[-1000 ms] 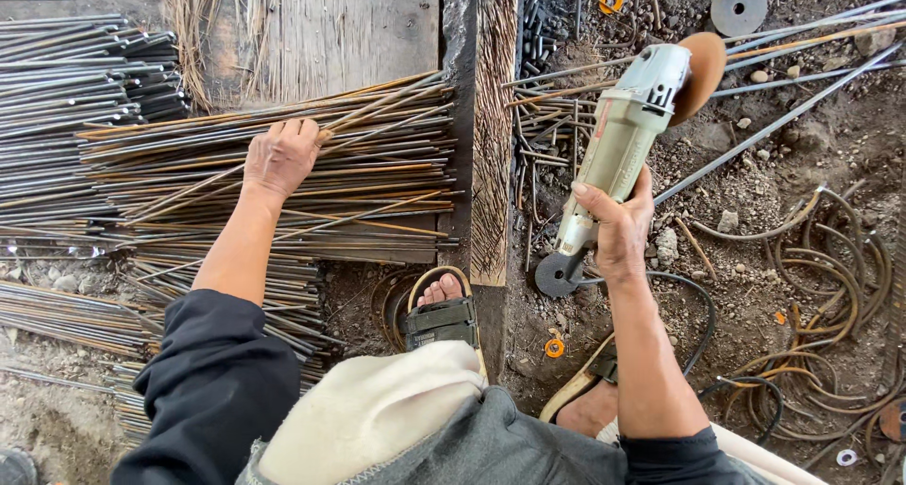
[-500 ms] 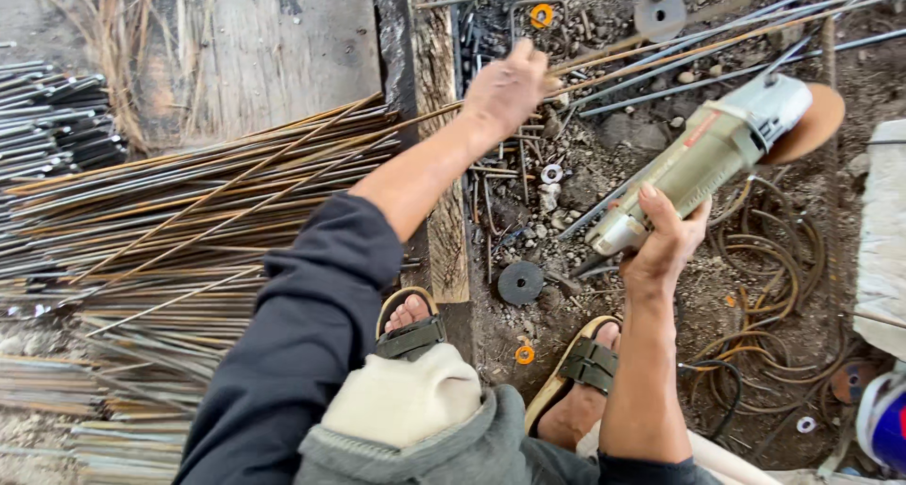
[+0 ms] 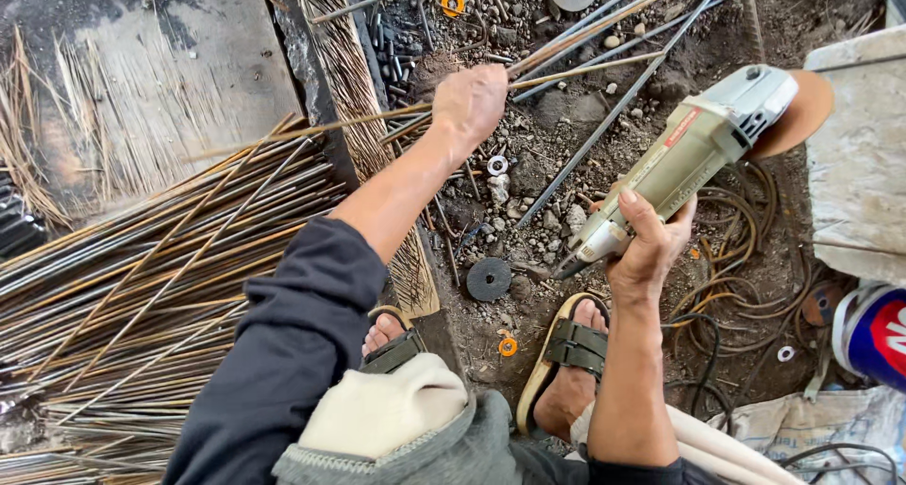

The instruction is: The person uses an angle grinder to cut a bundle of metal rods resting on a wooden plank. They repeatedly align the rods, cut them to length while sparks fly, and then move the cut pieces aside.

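Thin rusty brown steel rod [image 3: 566, 73], gripped in the left hand [image 3: 469, 103], runs with its long axis from the big pile of like rods [image 3: 160, 287] at the left edge of the gravel ground [image 3: 528, 178], under the fist, and on toward the upper right. Left fingers are curled shut around it, so the stretch inside the fist is hidden, and I cannot tell whether one rod or two pass through.

Right hand [image 3: 649, 244] sits below and to the right, fingers wrapped tight on the pale green angle grinder [image 3: 689, 159]. Its worn brown disc [image 3: 800, 117] points up and right, well apart from the rod and nearer the grey concrete block [image 3: 859, 155]. The disc's far side is covered by the grinder head. Both sandalled feet [image 3: 566, 372] stand between the arms.
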